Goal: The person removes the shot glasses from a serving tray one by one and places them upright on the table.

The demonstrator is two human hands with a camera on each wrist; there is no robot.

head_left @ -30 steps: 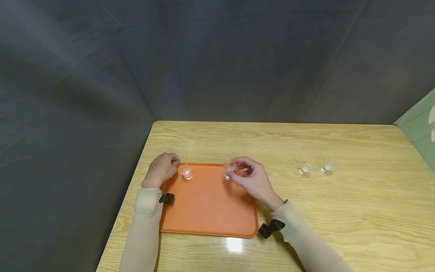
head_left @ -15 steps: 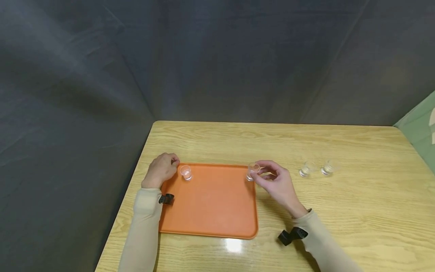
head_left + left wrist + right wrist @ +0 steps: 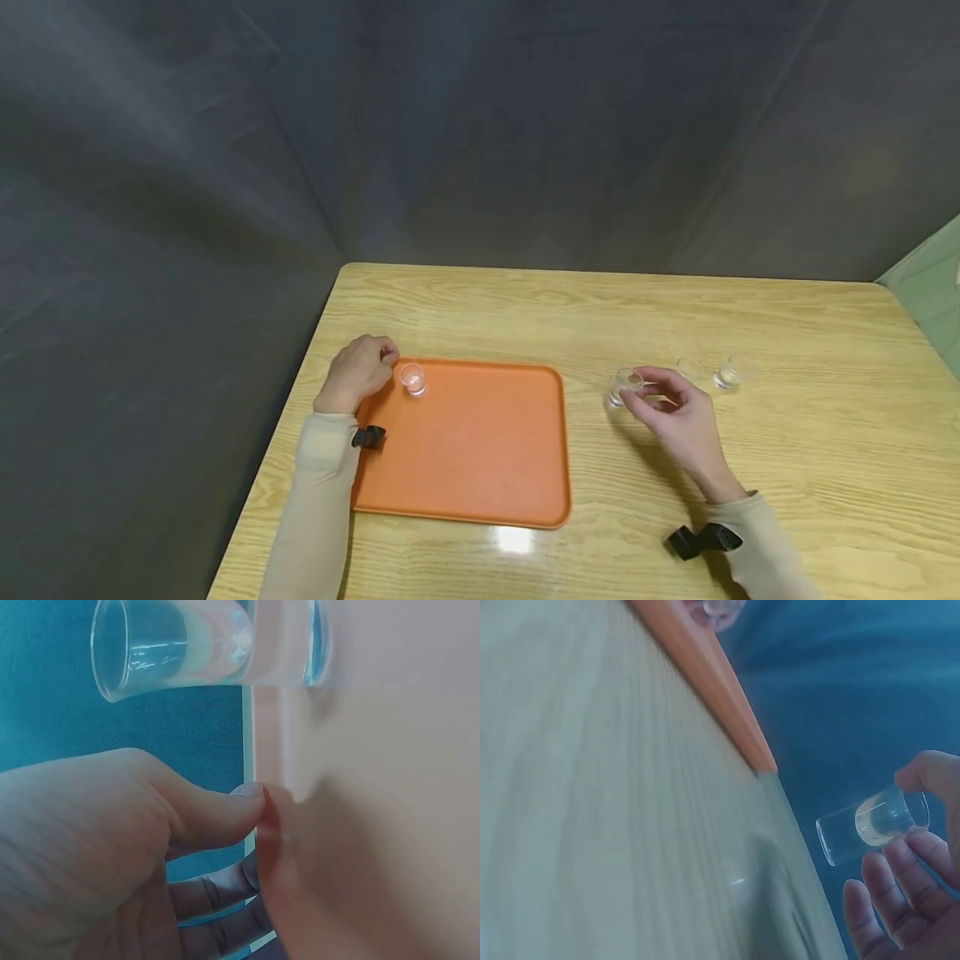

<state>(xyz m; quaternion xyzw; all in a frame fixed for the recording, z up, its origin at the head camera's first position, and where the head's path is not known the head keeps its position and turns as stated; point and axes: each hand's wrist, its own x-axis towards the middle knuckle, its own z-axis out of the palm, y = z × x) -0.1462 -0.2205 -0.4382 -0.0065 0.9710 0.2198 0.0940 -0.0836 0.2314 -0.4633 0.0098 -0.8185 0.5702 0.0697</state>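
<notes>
The table (image 3: pixel 750 467) carried an orange tray (image 3: pixel 465 450), its far left corner gripped by the left hand (image 3: pixel 358 372) beside an upright glass (image 3: pixel 412 379). The right hand (image 3: pixel 675 412) pinched another small glass (image 3: pixel 624 385) above the table, right of the tray, seemingly upright. No writing showed.

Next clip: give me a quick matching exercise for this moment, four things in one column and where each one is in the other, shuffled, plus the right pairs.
Things:
1. right hand
2. left hand
3. glass on the tray
4. orange tray

Places or states:
A. standing at the tray's far left corner
B. lying on the wooden table
C. holding the tray's far left corner
D. pinching a small clear glass above the table

Pairs: 1-D, 2-C, 3-A, 4-B
</notes>
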